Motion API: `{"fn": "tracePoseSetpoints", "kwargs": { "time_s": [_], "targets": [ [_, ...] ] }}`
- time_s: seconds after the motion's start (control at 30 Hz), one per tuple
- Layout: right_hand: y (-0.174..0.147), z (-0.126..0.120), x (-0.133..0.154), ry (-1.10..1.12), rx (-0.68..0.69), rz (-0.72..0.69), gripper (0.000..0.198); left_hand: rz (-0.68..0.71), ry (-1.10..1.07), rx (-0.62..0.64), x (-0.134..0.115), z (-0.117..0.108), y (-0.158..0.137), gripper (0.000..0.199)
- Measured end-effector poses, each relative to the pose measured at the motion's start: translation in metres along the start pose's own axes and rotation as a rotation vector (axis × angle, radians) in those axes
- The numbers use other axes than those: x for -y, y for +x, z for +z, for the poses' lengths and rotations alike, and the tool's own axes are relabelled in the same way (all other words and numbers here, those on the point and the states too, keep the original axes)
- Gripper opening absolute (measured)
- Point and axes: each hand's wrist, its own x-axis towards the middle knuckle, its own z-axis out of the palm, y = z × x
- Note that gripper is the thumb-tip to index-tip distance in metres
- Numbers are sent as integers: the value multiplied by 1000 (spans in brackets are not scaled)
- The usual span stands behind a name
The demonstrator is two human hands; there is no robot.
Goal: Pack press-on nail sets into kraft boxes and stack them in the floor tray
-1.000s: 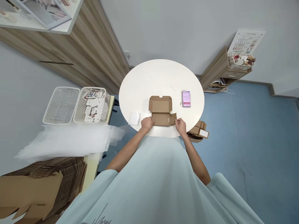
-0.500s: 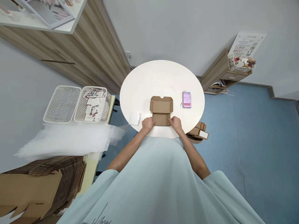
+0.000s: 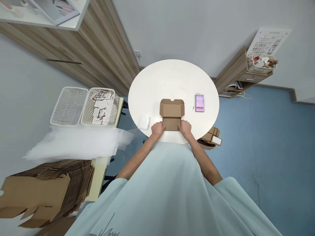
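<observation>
A small brown cardboard box (image 3: 172, 110) stands on the round white table (image 3: 152, 78), its lid folded up and back with the side flaps spread. My left hand (image 3: 157, 129) is closed on the box's left wall near the front corner. At the opposite side, my right hand (image 3: 185, 127) grips the right wall the same way. The inside that shows is bare cardboard. Left of my left hand lies a flat white packet (image 3: 144, 122). A phone-like thing with a blurred purple face (image 3: 199, 103) rests to the right of the box.
On the left, a side table (image 3: 99, 183) bears a white basket of cards (image 3: 112, 105), another white basket (image 3: 69, 106), white translucent sheets (image 3: 78, 142) and stacked flat cardboard (image 3: 36, 193). Several brown boxes (image 3: 209, 137) sit low beyond the table's right edge.
My right fingers have gone from pinching the box's right front corner to a fuller grip on its wall. The left hand stays on its side. The whole view has shifted slightly.
</observation>
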Motion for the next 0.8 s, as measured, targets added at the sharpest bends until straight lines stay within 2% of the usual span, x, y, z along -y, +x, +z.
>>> {"fn": "tracePoseSetpoints", "kwargs": {
  "time_s": [0.1,0.2,0.27,0.37,0.43,0.5,0.57,0.67,0.8],
  "targets": [
    [-4,-2,-1,-1,-4,-6,26,1,-12,-7,1,2,-3,30],
    [-12,-8,-2,14,-6,8,27,12,-65,-41,16,1,-5,42],
    [-19,-13,-6,40,-22,15,34,-24,-116,-127,37,-3,-4,47],
    [-31,-20,-15,94,-55,27,38,-135,-155,-344,76,-14,1,31],
    [-39,-21,-22,128,-59,41,36,-249,-160,-393,100,-21,5,45],
    [-44,-21,-26,158,-56,47,33,-332,-183,-357,116,-26,10,57],
    [-49,-20,-28,184,-50,44,31,-365,-214,-295,124,-28,13,55],
    [-52,-19,-29,196,-43,49,29,-351,-216,-261,125,-30,18,42],
    [-53,-19,-28,214,-36,58,28,-307,-208,-291,118,-31,22,42]
  ]
}}
